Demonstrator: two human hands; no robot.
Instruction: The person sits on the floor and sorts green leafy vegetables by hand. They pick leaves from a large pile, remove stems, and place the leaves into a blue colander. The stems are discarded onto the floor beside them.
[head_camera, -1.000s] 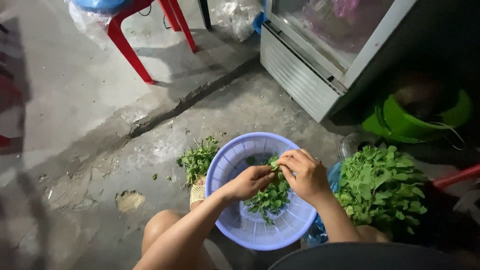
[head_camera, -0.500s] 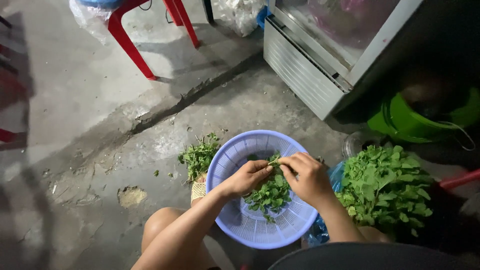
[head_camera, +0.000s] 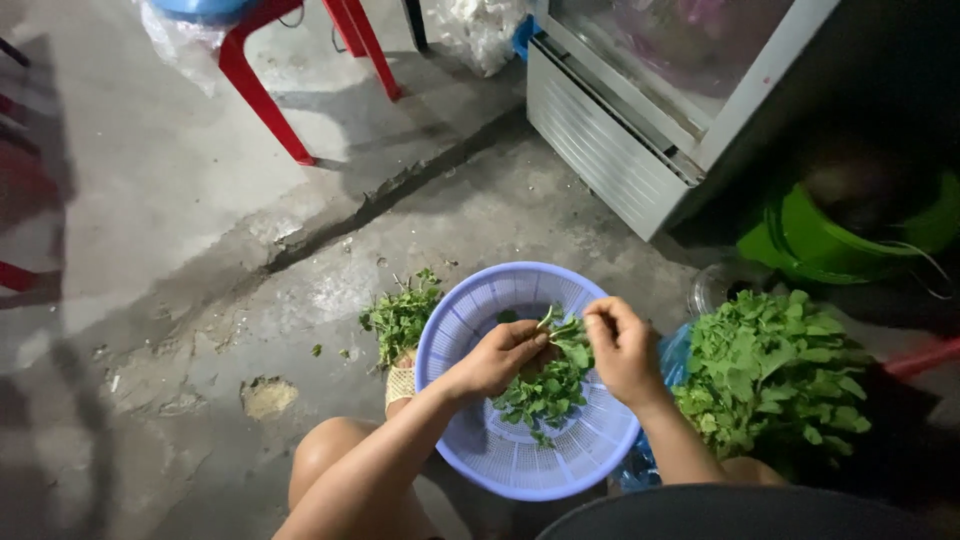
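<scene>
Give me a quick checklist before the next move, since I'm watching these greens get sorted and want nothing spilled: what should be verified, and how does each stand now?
1. Both hands on the sprig: left hand and right hand pinch one green sprig between them. Ok.
2. Sprig over the blue basket, so pieces would land inside. Ok.
3. Basket steady: it seems propped on the person's lap; its support is hidden. Cannot tell.
4. Room in the basket: picked leaves cover only part of the bottom. Ok.
5. Unsorted pile of greens close to the right hand. Ok.
6. Small pile of greens lying on the bare concrete floor. Not ok.
</scene>
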